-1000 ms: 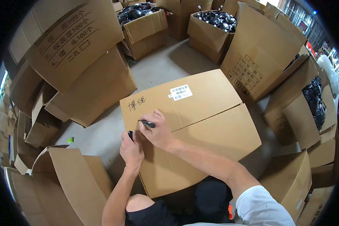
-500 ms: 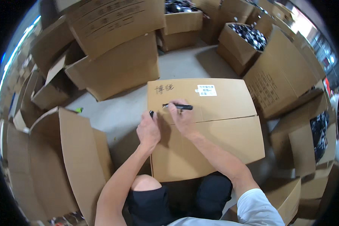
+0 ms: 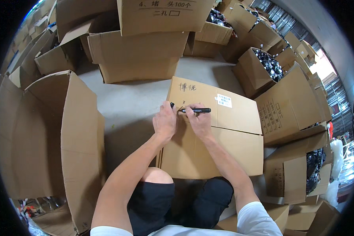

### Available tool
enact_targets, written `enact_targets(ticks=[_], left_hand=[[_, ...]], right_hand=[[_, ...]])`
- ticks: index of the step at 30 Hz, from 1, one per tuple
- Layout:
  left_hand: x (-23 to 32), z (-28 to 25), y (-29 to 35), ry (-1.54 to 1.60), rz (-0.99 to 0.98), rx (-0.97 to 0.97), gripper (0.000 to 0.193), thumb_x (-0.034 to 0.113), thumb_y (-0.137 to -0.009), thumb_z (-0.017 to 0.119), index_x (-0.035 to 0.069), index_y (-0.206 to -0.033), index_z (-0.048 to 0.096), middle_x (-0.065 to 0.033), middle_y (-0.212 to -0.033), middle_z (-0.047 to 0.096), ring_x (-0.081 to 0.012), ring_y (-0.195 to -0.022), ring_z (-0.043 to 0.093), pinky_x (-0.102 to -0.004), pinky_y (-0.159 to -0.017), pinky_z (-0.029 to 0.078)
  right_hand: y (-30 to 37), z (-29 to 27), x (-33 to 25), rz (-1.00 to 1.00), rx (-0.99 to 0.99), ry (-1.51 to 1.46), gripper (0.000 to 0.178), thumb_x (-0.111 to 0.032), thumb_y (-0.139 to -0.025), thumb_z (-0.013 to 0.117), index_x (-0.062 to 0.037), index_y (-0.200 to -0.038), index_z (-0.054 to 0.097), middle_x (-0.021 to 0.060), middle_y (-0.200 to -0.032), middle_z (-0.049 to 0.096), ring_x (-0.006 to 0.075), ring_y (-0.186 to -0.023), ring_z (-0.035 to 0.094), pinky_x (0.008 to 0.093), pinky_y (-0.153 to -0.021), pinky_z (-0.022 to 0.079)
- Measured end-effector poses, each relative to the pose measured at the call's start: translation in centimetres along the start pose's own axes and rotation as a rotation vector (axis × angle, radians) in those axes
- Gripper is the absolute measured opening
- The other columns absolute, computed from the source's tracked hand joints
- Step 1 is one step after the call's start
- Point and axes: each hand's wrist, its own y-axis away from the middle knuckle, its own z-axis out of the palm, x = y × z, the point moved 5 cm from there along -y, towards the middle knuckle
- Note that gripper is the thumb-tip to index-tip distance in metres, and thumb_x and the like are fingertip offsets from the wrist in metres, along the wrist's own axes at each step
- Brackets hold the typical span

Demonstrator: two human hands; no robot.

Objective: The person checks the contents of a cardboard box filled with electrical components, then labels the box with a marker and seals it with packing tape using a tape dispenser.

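Right hand [image 3: 199,120]: fingers and thumb pinched together round the barrel of a black marker [image 3: 202,110], its tip pointing left at the top of the carton, below the handwritten marks

Left hand [image 3: 165,121]: curled at the left edge of the carton, thumb and fingers closed on a small black piece [image 3: 172,105], probably the marker's cap, though the fingers cover most of it

Carton [image 3: 224,153]: brown cardboard, flaps folded flat and meeting along a seam; located in front of the knees, beneath both hands. Dark handwriting [image 3: 187,87] near its far left corner, with a smaller mark beneath; white printed label [image 3: 224,100] to the right of the writing

Person: bare forearms, white sleeves [image 3: 257,218], dark shorts [image 3: 151,200], one bare knee [image 3: 158,175] near the carton's near edge

Surroundings: grey floor [image 3: 122,94]; tall open box [image 3: 82,145] at the left; wide box [image 3: 141,59] beyond the carton, towards the left; box of black-wrapped goods [image 3: 251,74] at the far right; printed box [image 3: 289,110] just beside the carton's right side; nearer on the right, a box with raised flaps [image 3: 295,179] containing black plastic wrapping [image 3: 314,169]
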Motion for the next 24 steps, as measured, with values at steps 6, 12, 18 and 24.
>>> enact_targets(ticks=[6,12,18,24], left_hand=[[0.1,-0.1,0.0,-0.039,0.010,-0.007,0.028,0.031,-0.105,0.047,0.003,-0.111,0.048,-0.0253,-0.104,0.066,-0.0470,-0.087,0.068,-0.0579,-0.076,0.054],[-0.3,0.2,-0.1,-0.036,-0.008,-0.015,0.030,0.032,-0.106,0.046,0.003,-0.111,0.048,-0.0257,-0.105,0.066,-0.0471,-0.086,0.068,-0.0578,-0.077,0.053],[0.1,0.0,-0.1,-0.039,0.008,-0.011,0.029,0.031,-0.106,0.045,0.002,-0.110,0.048,-0.0252,-0.106,0.066,-0.0465,-0.088,0.068,-0.0567,-0.079,0.053],[-0.1,-0.3,-0.4,-0.051,0.000,-0.032,0.030,0.031,-0.106,0.045,0.002,-0.111,0.049,-0.0257,-0.107,0.066,-0.0468,-0.090,0.067,-0.0566,-0.080,0.053]], right_hand=[[-0.3,-0.1,0.0,-0.065,0.014,0.011,0.019,-0.018,-0.089,0.066,0.0013,-0.087,0.070,0.0152,-0.080,0.065,0.0282,-0.080,0.060,0.0420,-0.074,0.048],[-0.1,-0.3,0.3,-0.051,0.059,-0.012,0.021,-0.018,-0.089,0.066,0.0022,-0.088,0.069,0.0167,-0.084,0.068,0.0322,-0.084,0.061,0.0432,-0.077,0.050],[-0.3,-1.1,0.7,-0.155,0.190,0.089,0.021,-0.019,-0.093,0.064,0.0016,-0.091,0.068,0.0076,-0.075,0.065,0.0155,-0.072,0.062,0.0331,-0.067,0.050],[-0.4,-1.0,0.9,-0.003,0.141,0.022,0.021,-0.018,-0.093,0.062,0.0016,-0.091,0.067,0.0099,-0.074,0.066,0.0204,-0.071,0.064,0.0359,-0.066,0.051]])
